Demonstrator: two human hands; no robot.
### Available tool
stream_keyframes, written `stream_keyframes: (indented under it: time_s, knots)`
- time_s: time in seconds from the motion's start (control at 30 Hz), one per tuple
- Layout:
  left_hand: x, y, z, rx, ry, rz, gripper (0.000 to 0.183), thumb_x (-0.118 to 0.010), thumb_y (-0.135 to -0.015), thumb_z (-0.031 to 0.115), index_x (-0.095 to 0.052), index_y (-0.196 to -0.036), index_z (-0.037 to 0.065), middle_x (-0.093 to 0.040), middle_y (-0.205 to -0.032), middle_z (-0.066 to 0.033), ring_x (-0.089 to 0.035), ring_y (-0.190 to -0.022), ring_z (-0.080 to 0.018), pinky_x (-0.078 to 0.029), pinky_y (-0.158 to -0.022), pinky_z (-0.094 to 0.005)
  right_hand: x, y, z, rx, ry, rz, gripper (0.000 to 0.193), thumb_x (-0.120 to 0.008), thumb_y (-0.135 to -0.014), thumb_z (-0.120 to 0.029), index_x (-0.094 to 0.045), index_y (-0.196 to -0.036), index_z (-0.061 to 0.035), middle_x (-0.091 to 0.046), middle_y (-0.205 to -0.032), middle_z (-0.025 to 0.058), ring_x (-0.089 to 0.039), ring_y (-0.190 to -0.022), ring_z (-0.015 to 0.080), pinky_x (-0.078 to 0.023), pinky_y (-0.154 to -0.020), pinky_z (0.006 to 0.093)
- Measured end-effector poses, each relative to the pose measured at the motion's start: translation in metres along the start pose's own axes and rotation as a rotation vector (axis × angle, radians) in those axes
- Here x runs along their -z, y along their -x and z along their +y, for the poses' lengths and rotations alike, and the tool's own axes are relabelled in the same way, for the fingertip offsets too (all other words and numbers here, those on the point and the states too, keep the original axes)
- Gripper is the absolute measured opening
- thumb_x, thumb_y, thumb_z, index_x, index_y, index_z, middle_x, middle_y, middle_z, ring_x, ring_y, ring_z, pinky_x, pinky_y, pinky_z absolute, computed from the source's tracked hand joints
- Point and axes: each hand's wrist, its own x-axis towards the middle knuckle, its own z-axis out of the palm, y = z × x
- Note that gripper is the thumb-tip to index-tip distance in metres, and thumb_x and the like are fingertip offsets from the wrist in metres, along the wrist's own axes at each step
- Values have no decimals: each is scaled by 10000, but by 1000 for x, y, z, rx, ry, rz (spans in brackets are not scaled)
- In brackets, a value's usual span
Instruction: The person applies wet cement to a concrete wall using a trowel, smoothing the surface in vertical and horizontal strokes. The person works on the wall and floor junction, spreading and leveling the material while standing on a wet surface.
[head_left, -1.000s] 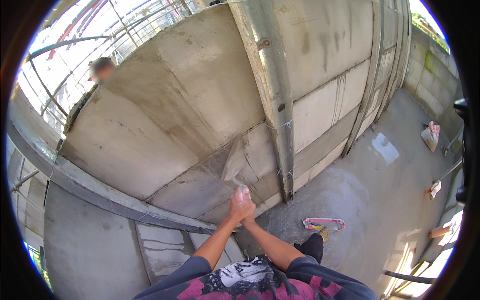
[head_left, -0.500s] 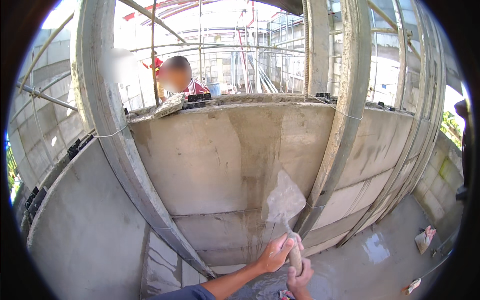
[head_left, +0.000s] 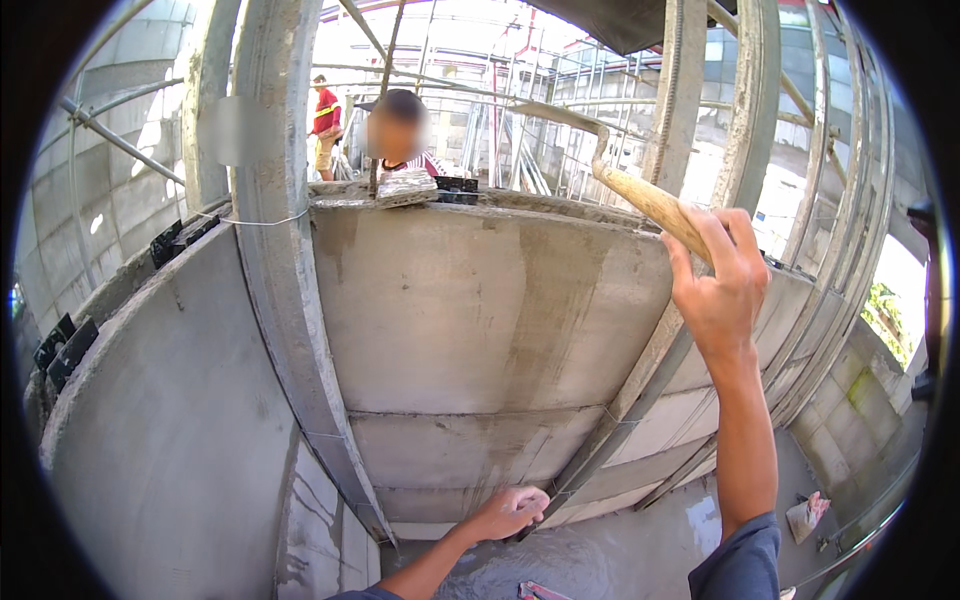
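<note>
My right hand [head_left: 722,275], raised at the right, is wrapped round the wooden handle of a trowel [head_left: 645,195]. The trowel's blade is seen nearly edge-on, pointing left above the top of the wall panel. My left hand [head_left: 508,513] hangs low in front of the wall, its fingers curled in and nothing visible in them. Between two upright posts stands the grey concrete wall panel [head_left: 430,300], with a darker damp streak down its right half. A flat mortar-covered piece [head_left: 408,188] lies on the panel's top edge.
Concrete posts [head_left: 275,200] flank the panel, tied with wire. A person [head_left: 398,130] is behind the wall, and another person [head_left: 326,115] stands farther back. Black blocks [head_left: 457,190] sit on the top edge. A bag [head_left: 806,517] rests on the wet floor [head_left: 650,535].
My right hand has lifted the trowel from low at the wall to above its top edge. The left hand has let go of the trowel and moved left. The view has shifted.
</note>
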Motion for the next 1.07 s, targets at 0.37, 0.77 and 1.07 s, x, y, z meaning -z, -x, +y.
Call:
stream_keyframes:
  time_s: [0.37, 0.77, 1.07]
  knots:
    - [11, 37, -102, 330, 152, 108, 459, -609, -1047, 386, -645, -1258, -20, -751, -976, -99, -667, -801, -134, -544, -743, -296, -36, -17, -16, -35, -111, -212, 315, -804, -785, -95, -707, -1085, -94, -611, -999, 97, -665, -822, 296, -538, -685, 407]
    - [-19, 21, -151, 423, 147, 12, 448, -631, -1034, 392, -649, -1247, -2, -750, -975, -97, -677, -783, -135, -544, -697, -286, -32, -52, 22, -77, -167, -207, 583, -843, -792, -326, -667, -1271, -45, -711, -979, 143, -682, -811, 292, -537, -730, 390]
    - [-60, 34, -210, 241, -209, 212, 328, -522, -927, 55, -682, -1212, 81, -771, -1055, -89, -703, -854, -178, -559, -749, -354, 54, 231, 24, -327, -259, -337, 286, -739, -795, -97, -698, -1061, -3, -714, -939, 160, -661, -696, 247, -528, -566, 305]
